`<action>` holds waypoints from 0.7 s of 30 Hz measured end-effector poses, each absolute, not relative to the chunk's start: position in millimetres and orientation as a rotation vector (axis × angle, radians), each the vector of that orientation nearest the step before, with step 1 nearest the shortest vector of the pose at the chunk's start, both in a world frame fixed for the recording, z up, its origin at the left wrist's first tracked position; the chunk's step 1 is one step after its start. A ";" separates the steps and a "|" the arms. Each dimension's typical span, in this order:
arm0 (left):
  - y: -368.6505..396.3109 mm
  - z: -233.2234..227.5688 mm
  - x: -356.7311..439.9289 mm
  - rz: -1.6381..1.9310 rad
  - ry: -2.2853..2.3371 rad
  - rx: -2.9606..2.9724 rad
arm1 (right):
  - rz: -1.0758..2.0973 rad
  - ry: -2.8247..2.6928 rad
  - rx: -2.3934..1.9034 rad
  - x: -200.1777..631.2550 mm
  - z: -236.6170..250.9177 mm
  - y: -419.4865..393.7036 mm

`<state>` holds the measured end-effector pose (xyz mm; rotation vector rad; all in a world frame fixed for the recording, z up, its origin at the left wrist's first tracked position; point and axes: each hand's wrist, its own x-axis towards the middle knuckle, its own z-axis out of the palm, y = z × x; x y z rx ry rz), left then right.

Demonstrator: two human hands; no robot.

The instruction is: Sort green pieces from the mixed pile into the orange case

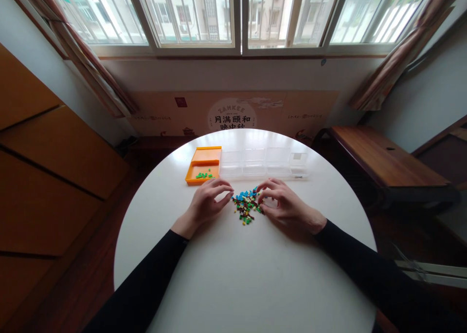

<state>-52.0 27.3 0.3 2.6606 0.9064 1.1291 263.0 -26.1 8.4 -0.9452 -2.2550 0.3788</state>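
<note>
A small heap of tiny coloured bricks (246, 205), blue, green, brown and yellow, lies on the round white table (241, 274). My left hand (207, 201) rests just left of the heap, fingers curled and apart, tips near the bricks. My right hand (284, 204) sits on the right of the heap, fingers bent, tips touching its edge. Whether either hand pinches a brick is too small to tell. Behind the left hand stands an orange tray (204, 164) with several green bricks (204, 175) in its near compartment.
A row of clear plastic boxes (262, 163) stands behind the heap, right of the orange tray. A dark wooden bench (383, 160) is off the table's right side, wooden cabinets (47, 172) on the left, windows beyond.
</note>
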 end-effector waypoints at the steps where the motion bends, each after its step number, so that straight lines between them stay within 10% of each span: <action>1: 26.8 1.1 -51.6 1.131 0.909 2.663 | 0.373 -2.257 -0.944 263.2 7.4 -25.8; 21: 26.0 -0.1 -49.1 1.144 0.898 2.671 | 0.375 -2.241 -0.863 262.8 4.4 -20.5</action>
